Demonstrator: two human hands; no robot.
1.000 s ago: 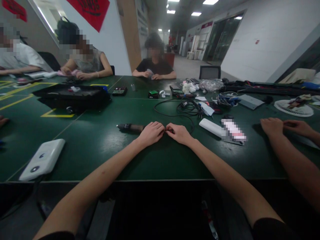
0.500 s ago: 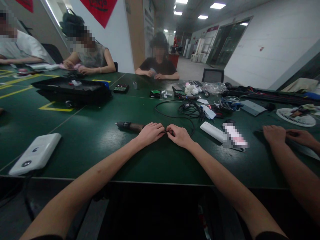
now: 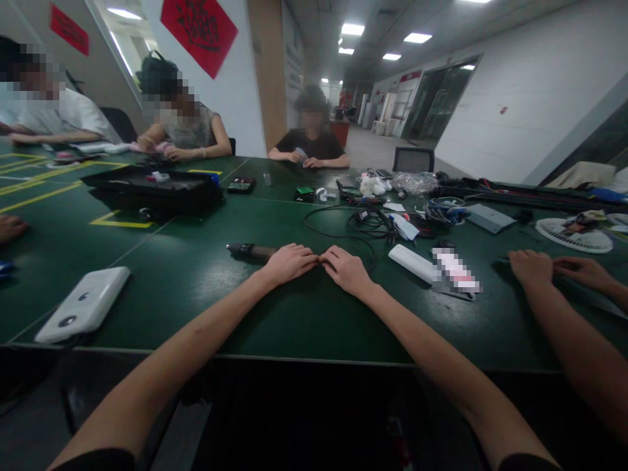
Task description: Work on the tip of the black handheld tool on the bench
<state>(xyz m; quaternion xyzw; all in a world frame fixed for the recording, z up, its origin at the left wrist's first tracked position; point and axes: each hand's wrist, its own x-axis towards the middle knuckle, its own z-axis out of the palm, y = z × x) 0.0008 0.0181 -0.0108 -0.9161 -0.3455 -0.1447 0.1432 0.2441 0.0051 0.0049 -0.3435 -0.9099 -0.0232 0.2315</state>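
Observation:
An electric screwdriver (image 3: 251,252) lies on the green table, its bit end pointing left. My left hand (image 3: 293,263) is closed over its rear part, which the fingers hide. Close beside it, my right hand (image 3: 345,267) is closed in a pinch at the screwdriver's tail end, on the end of a black cable (image 3: 371,252). The fingertips of both hands meet or nearly meet there, so the joint between cable and screwdriver is hidden. From my right hand the cable runs back to a loose coil on the table.
A white power bank (image 3: 83,304) lies left. To the right are a white long case (image 3: 415,263), a blurred-out phone-like item and a co-worker's hands (image 3: 532,267). Behind stand a black tray (image 3: 152,193), small circuit boards and a white fan grille (image 3: 574,234). Several people sit around.
My view has tilted up slightly and turned a little left. The right fingers have closed in against the left fingertips, and the dark connector seen between them before is now covered.

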